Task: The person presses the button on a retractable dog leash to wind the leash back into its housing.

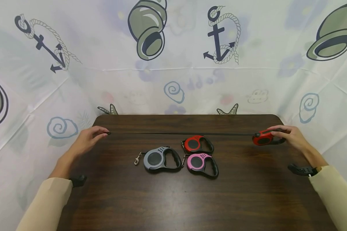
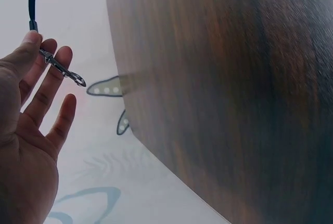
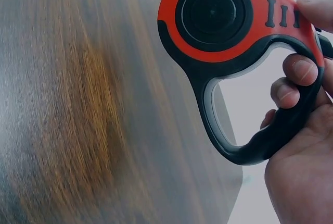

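Observation:
My right hand point(image 1: 289, 136) grips the black handle of a red retractable dog leash point(image 1: 262, 138), its fingers curled through the loop in the right wrist view. From its casing a dark strap point(image 1: 182, 133) stretches level across to my left hand point(image 1: 88, 139). In the left wrist view, thumb and finger pinch the strap's end, and a metal snap hook point(image 2: 65, 71) hangs across the other spread fingers. Between the hands lie a grey leash point(image 1: 159, 159), a second red leash point(image 1: 195, 144) and a pink leash point(image 1: 200, 162), close together.
Everything lies on a dark brown wooden table point(image 1: 133, 202). The grey leash's metal clip point(image 1: 137, 159) points left. A pale printed cloth point(image 1: 185, 41) with anchors and shells hangs behind the table and at both sides. Each wrist wears a black strap.

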Demonstrator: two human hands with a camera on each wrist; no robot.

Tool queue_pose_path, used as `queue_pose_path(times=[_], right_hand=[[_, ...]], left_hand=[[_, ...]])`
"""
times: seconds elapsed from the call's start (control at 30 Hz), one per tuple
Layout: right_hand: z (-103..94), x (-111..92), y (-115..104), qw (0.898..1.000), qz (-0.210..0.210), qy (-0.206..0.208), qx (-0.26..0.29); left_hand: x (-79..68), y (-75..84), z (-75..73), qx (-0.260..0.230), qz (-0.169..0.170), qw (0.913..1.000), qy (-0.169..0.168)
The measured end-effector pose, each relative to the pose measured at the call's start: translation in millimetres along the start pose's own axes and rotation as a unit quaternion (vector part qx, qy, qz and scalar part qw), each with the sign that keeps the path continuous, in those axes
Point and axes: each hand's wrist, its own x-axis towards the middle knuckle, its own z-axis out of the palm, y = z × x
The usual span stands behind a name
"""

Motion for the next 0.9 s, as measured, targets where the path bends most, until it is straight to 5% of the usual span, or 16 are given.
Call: queue_pose_path(times=[0.9], right_hand=[[27.7, 11, -29, 0.999, -0.03, -0.018, 0.041]], left_hand=[[11.9, 19.2, 10.3, -0.001, 0.017, 0.9999, 0.003]])
